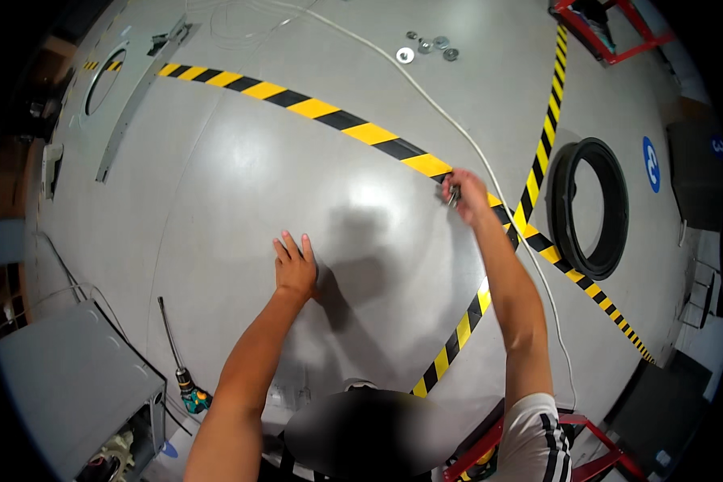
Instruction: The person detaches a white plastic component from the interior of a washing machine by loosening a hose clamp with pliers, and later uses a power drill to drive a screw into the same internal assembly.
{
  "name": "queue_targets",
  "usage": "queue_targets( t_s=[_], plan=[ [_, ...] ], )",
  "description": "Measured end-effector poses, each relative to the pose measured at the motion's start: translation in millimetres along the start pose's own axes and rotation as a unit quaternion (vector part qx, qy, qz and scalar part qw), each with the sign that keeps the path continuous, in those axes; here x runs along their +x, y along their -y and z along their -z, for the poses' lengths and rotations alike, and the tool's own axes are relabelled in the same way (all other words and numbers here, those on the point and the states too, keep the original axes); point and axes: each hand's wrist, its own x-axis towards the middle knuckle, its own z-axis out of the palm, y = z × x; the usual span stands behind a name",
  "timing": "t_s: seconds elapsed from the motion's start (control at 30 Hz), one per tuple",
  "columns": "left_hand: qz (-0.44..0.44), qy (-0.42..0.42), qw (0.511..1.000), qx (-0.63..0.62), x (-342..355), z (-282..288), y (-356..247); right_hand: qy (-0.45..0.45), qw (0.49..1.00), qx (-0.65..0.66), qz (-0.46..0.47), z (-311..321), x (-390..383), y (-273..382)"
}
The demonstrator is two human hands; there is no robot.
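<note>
My left hand [296, 265] is open over the grey floor [241, 193], its fingers spread and nothing in it. Whether it rests on the floor or hovers just above, I cannot tell. Further to the right, my right hand [467, 195] is closed round some small shiny metal pieces [454, 195]; their exact kind is too small to make out. That hand is above the black-and-yellow striped tape [369, 133], close to a white cable [466, 136]. Past it, several round metal parts [426, 46] lie grouped on the floor.
A thick black rubber ring [614, 209] lies at the right. Far left is a metal panel [140, 92] with a round hole. A cordless drill [191, 394] with a long bit lies beside a grey metal cabinet [80, 386]. Red metal frames [610, 56] stand at far right and near right.
</note>
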Motion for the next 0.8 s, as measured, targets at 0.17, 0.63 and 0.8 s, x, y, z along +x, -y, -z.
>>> queue_targets(
  t_s=[0.17, 0.63, 0.8],
  plan=[
    [0.021, 0.005, 0.998, 0.052, 2.9, -11.8, -1.5, -0.173, 0.942, -0.273, 0.095, -33.4, 70.4, 60.0],
    [0.028, -0.012, 0.999, 0.041, 1.3, 11.8, -5.5, -0.230, 0.778, -0.546, 0.210, -78.5, 186.3, 124.1],
    [0.024, -0.015, 0.998, 0.050, 0.9, 4.6, -2.6, -0.235, 0.721, -0.614, 0.219, -87.2, 197.6, 118.2]
  ],
)
